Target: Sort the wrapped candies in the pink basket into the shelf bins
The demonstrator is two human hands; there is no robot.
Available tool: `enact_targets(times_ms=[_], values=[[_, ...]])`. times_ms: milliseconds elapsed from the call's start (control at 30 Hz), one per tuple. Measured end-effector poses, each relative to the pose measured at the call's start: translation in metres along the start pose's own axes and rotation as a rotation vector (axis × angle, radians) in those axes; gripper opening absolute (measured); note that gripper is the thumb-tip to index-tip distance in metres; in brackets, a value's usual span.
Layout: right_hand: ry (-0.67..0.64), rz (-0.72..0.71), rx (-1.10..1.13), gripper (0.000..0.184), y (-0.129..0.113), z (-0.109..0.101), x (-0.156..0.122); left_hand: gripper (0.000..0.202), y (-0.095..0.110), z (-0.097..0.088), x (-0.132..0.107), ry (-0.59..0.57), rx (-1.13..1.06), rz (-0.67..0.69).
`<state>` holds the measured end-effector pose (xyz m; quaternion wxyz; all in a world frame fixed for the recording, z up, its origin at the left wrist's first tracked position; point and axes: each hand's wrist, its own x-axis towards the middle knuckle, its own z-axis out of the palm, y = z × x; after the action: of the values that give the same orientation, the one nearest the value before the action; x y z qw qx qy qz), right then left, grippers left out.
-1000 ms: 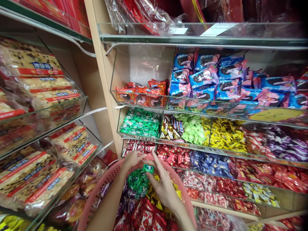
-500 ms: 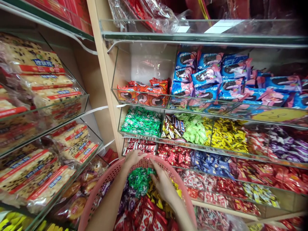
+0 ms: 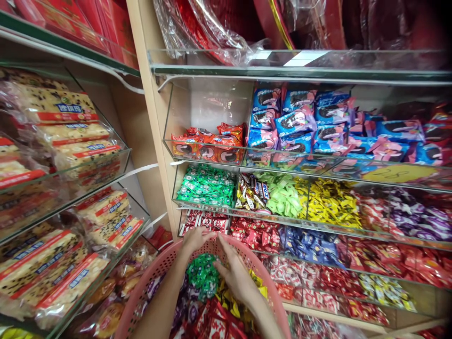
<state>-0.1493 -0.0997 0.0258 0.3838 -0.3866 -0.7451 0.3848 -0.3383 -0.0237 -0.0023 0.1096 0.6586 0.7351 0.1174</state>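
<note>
A pink perforated plastic basket [image 3: 278,301] is in front of me, filled with wrapped candies. Over its far rim, my left hand [image 3: 195,240] has its fingers bent and grips the edge. My right hand [image 3: 233,269] is inside the far right part of the basket, fingers stretched out and thumb apart, holding nothing that I can see. Just left of its thumb lies a heap of green-wrapped candies [image 3: 203,275]. Yellow-wrapped candies [image 3: 235,303] lie below the right palm, partly hidden by it. Red packets [image 3: 219,325] fill the near part, and purple-wrapped candies [image 3: 181,306] show beside my left forearm.
Beyond the basket, a glass-fronted shelf holds green candies [image 3: 206,186], yellow candies [image 3: 334,202] and blue cookie packs [image 3: 296,117]. Red-and-white packets [image 3: 208,221] sit right behind the rim. Bagged pastries [image 3: 67,106] stack on the left shelves. A wooden post [image 3: 151,117] separates them.
The shelves appear slightly lower in view. My right thumb has come away from the green candies, and those fingers look more spread. My left hand stays at the rim.
</note>
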Motion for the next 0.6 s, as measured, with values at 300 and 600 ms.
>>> enact_targets(times_ms=[300,600], values=[[0.005,-0.186,-0.381,0.041,-0.058,-0.055,0.056,0.059,0.000,-0.001,-0.001,0.006,-0.044,0.006],[0.041,-0.214,-0.841,0.023,-0.084,-0.040,0.138,0.058,-0.003,0.001,0.000,0.014,-0.036,-0.005]])
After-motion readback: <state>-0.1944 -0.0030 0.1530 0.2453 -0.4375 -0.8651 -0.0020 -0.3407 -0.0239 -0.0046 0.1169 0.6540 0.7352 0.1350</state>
